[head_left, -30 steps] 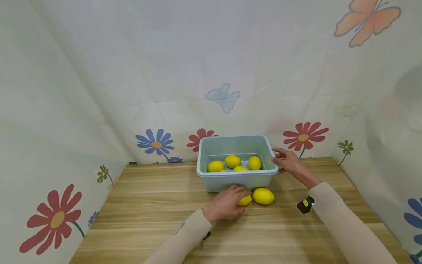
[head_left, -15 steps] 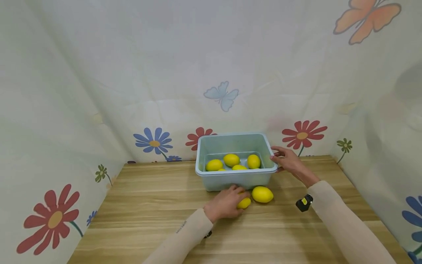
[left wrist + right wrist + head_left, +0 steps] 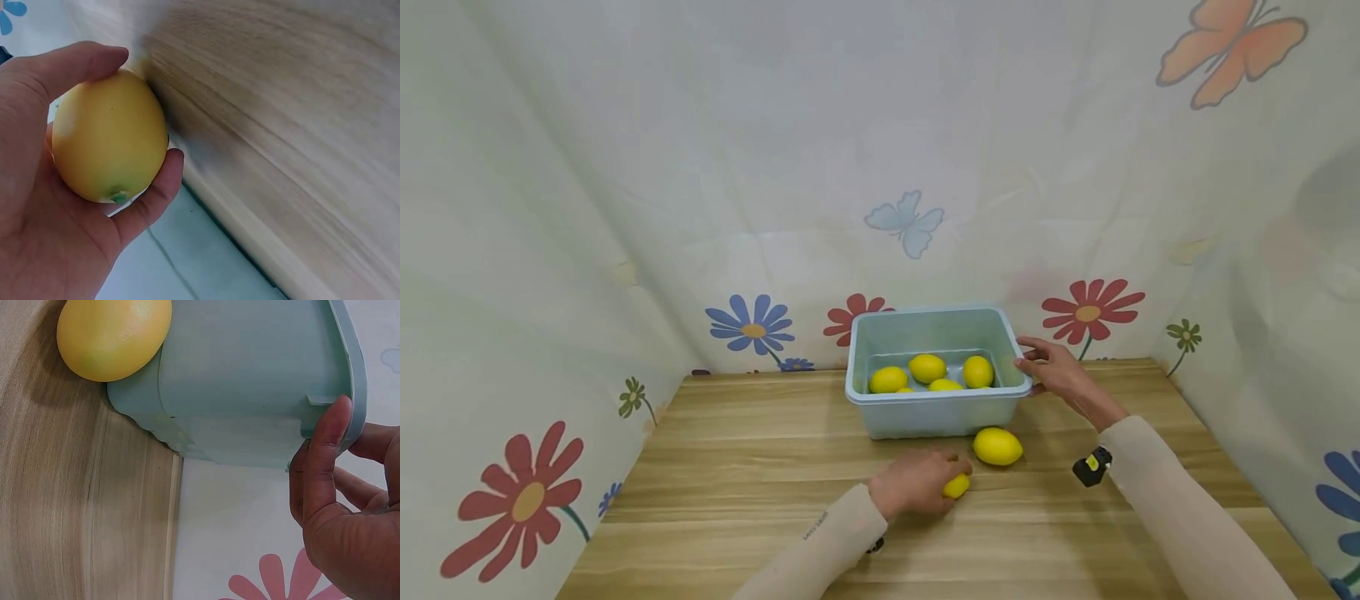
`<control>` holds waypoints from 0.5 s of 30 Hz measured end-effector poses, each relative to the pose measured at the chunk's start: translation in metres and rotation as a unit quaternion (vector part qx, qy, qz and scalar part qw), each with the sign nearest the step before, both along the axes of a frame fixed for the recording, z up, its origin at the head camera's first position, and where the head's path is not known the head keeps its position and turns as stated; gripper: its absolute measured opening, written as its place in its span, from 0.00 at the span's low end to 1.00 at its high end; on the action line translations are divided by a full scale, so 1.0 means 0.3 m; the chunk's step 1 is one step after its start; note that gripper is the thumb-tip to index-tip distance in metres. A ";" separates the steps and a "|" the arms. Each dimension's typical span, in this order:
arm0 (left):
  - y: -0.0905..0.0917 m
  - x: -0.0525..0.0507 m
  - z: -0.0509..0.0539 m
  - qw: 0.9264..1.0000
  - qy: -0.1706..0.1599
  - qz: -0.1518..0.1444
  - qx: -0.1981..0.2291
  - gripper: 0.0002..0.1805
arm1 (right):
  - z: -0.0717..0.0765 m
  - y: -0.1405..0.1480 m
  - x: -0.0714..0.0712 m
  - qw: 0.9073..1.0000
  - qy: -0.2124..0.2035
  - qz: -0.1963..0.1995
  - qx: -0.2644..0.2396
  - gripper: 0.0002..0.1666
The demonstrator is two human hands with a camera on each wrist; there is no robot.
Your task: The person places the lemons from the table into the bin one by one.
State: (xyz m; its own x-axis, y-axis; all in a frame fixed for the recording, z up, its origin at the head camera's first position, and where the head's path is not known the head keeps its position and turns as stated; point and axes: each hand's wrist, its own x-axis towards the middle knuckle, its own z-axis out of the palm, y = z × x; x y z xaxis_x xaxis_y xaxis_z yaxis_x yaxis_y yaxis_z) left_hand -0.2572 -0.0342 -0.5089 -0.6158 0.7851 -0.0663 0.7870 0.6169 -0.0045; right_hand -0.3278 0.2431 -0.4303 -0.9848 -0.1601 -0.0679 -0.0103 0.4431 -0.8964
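Observation:
My left hand (image 3: 917, 483) grips a lemon (image 3: 957, 486) just in front of the bin; in the left wrist view the thumb and fingers curl round the yellow lemon (image 3: 111, 134), its green tip showing. My right hand (image 3: 1056, 372) holds the right rim of a pale blue-green plastic bin (image 3: 940, 412). In the right wrist view, fingers hook the bin's rim (image 3: 357, 381). Several lemons (image 3: 927, 367) lie in the bin, partly hidden by its front wall. Another lemon (image 3: 997, 447) rests on the table against or close to the bin's front right corner.
The wood-grain table (image 3: 760, 467) spreads round the bin. Behind it hangs a pale curtain (image 3: 760, 200) printed with flowers and butterflies, and it also closes off both sides. A black wrist camera (image 3: 1092, 467) sits at the right cuff.
My left hand has drawn the lemon back from the bin's front wall toward me. The right hand stays on the rim, and the other lemons lie where they were.

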 end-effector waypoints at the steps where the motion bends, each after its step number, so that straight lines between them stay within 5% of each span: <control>1: -0.001 0.002 0.001 1.000 0.003 -0.005 -0.004 0.24 | -0.001 0.001 -0.001 1.000 0.001 0.000 -0.001 0.37; 15: -0.003 0.053 0.104 0.999 0.030 -0.028 0.004 0.29 | 0.009 -0.003 -0.001 1.000 -0.006 0.000 -0.009 0.37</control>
